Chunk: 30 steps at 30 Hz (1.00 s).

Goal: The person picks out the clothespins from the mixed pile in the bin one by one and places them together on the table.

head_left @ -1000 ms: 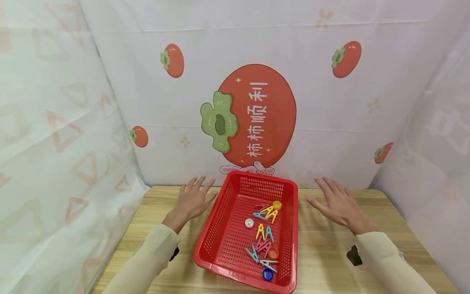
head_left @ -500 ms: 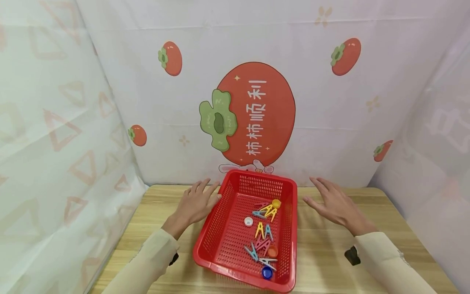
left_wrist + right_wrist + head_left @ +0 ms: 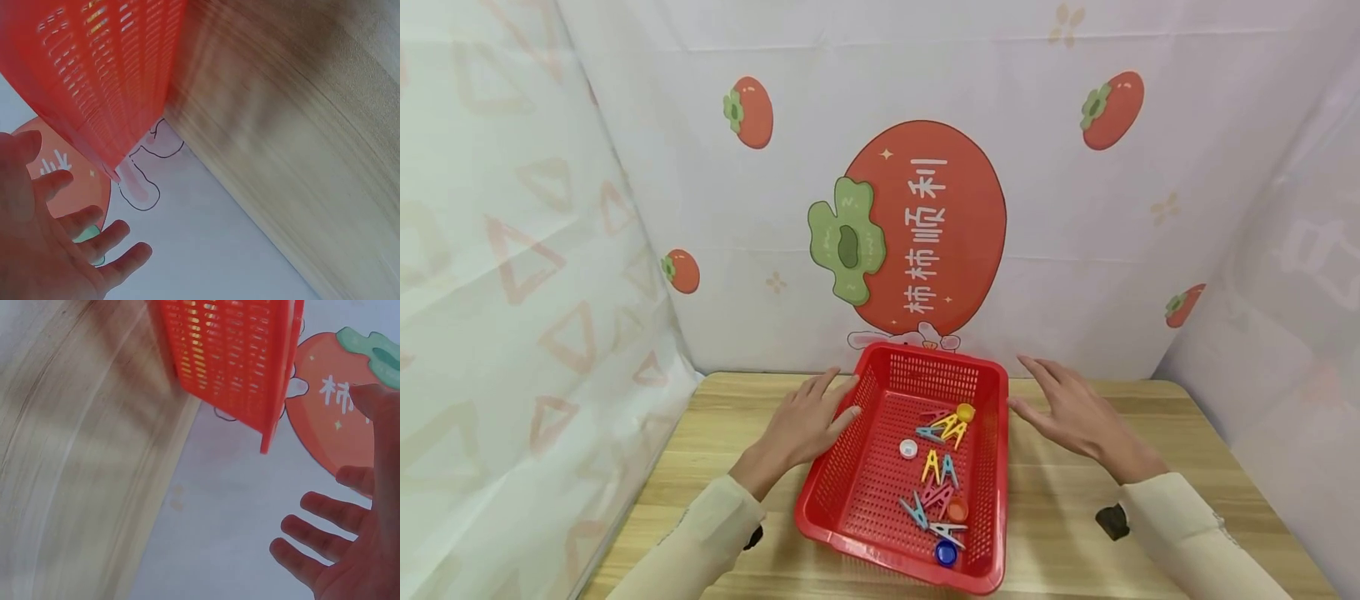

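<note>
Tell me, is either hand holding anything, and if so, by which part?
Nothing is held: the left hand and the right hand are open on either side of the red basket, neither gripping it.

The place looks like a small makeshift booth, screened by sheets on three sides; the wider room cannot be told. A pale back sheet point(image 3: 1041, 200) with red persimmons and Chinese characters hangs at the far edge of a wood-grain tabletop point(image 3: 1060, 508), while a creased left sheet point(image 3: 527, 308) and a right sheet point(image 3: 1292, 283) flank its side edges.
</note>
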Each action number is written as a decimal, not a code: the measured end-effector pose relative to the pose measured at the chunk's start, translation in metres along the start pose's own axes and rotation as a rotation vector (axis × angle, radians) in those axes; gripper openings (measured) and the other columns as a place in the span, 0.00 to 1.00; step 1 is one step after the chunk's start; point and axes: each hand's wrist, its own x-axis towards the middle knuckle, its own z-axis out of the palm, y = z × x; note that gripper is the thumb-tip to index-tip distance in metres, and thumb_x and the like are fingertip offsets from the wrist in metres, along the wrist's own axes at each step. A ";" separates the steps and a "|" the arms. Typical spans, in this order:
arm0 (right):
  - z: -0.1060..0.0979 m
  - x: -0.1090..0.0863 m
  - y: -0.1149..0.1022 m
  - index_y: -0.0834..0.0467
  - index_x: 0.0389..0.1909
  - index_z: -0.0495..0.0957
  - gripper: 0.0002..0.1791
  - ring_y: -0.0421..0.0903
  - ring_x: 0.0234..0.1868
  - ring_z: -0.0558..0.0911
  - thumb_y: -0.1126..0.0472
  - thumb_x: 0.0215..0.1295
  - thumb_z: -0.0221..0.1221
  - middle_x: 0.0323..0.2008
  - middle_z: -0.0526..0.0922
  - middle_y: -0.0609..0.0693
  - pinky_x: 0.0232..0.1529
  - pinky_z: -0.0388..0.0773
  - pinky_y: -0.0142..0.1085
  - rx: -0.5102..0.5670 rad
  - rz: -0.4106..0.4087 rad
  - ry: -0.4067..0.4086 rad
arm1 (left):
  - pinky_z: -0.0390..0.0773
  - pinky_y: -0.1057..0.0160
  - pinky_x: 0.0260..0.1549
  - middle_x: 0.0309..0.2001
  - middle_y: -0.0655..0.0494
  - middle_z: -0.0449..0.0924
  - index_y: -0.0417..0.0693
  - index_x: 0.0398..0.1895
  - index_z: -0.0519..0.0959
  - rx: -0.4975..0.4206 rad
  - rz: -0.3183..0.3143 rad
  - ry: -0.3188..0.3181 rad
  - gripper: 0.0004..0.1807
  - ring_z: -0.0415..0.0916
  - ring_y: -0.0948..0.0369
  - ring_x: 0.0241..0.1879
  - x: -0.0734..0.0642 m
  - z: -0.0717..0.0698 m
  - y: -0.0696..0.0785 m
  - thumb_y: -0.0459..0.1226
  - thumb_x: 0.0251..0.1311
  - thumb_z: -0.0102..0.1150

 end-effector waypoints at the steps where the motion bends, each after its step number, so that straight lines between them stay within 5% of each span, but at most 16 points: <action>1: -0.001 0.001 -0.003 0.57 0.84 0.63 0.46 0.73 0.73 0.73 0.37 0.75 0.62 0.76 0.71 0.69 0.65 0.75 0.77 0.002 -0.002 -0.005 | 0.70 0.27 0.74 0.86 0.44 0.59 0.61 0.86 0.64 0.000 0.008 0.002 0.37 0.62 0.38 0.81 -0.001 0.000 0.001 0.57 0.79 0.53; 15: -0.002 0.009 -0.029 0.55 0.84 0.63 0.47 0.71 0.75 0.72 0.33 0.74 0.60 0.77 0.71 0.67 0.65 0.77 0.76 -0.002 -0.025 -0.058 | 0.60 0.30 0.82 0.89 0.45 0.49 0.56 0.87 0.63 0.002 0.174 -0.091 0.38 0.47 0.38 0.87 -0.012 0.005 0.003 0.55 0.79 0.55; 30: 0.000 0.023 -0.059 0.54 0.83 0.66 0.47 0.68 0.74 0.74 0.31 0.73 0.60 0.75 0.74 0.65 0.67 0.78 0.72 -0.026 -0.125 -0.086 | 0.63 0.37 0.82 0.91 0.49 0.45 0.59 0.84 0.67 0.037 0.257 -0.171 0.37 0.37 0.43 0.90 -0.016 0.011 0.003 0.60 0.78 0.55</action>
